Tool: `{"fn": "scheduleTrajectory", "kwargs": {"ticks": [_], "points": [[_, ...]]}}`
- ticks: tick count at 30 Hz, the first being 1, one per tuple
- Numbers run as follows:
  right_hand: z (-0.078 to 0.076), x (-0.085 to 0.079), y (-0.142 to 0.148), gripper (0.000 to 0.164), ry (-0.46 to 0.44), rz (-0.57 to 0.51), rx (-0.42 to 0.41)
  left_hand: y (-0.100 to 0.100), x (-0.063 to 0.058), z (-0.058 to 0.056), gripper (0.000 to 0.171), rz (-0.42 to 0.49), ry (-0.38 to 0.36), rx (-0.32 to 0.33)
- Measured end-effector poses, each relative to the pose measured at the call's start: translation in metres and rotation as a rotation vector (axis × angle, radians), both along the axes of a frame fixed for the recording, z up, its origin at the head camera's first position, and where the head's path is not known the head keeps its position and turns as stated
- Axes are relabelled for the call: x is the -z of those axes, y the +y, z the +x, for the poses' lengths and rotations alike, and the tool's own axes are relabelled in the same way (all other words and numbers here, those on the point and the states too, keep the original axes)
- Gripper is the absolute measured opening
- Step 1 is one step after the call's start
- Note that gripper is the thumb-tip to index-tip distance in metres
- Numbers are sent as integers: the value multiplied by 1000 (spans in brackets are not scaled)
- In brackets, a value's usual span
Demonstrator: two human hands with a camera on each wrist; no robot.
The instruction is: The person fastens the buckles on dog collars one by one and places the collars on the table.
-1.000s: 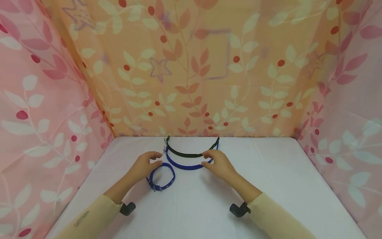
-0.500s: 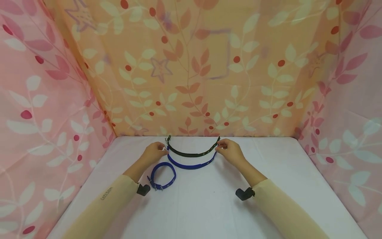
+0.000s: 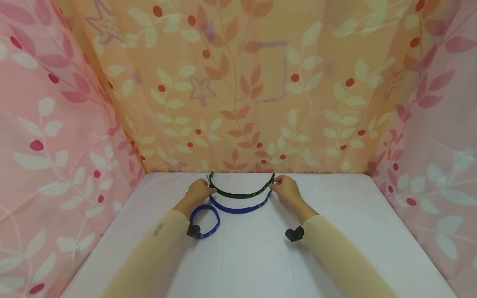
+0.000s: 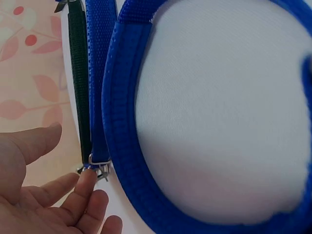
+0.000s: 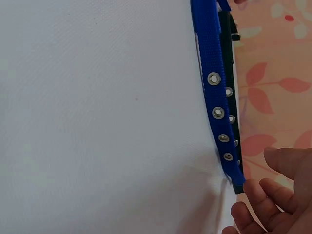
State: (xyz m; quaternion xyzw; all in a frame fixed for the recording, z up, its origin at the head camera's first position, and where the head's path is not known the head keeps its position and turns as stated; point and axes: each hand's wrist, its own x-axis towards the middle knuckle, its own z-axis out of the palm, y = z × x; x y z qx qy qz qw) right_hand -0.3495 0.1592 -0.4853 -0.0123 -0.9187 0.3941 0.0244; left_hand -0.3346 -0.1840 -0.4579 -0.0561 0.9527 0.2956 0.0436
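Two unfastened pet collars lie curved, one behind the other, towards the back of the table: a dark green collar (image 3: 238,195) behind a blue collar (image 3: 238,210). At their buckle end is my left hand (image 3: 198,191); in the left wrist view a fingertip touches the metal buckle (image 4: 100,163), thumb held apart. My right hand (image 3: 287,190) is at the eyelet end; in the right wrist view a fingertip touches the tip of the blue collar (image 5: 217,97), thumb spread away. A second blue collar (image 3: 218,219), fastened into a ring, lies nearer, partly hidden by the left wrist camera.
The white table (image 3: 246,265) ends just behind the collars. An orange leaf-patterned curtain (image 3: 238,91) rises at the back, and pink patterned curtains stand at the left (image 3: 67,165) and right (image 3: 428,157).
Both hands have moved from the near side of the two curved collars out to their ends. The left forearm now passes over the ring-shaped blue collar. The collars look unmoved.
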Motion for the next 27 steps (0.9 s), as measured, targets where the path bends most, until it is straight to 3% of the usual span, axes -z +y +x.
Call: {"fn": "scheduleTrajectory", "kwargs": {"ticks": [13, 22, 27], "points": [[-5, 14, -8, 44, -15, 60, 91, 5, 4, -7, 33, -21, -23, -115], [-11, 15, -10, 26, -36, 102, 110, 8, 8, -12, 30, -22, -34, -177], [-9, 13, -11, 20, -50, 80, 131, 6, 15, -17, 16, -48, -63, -202]]}}
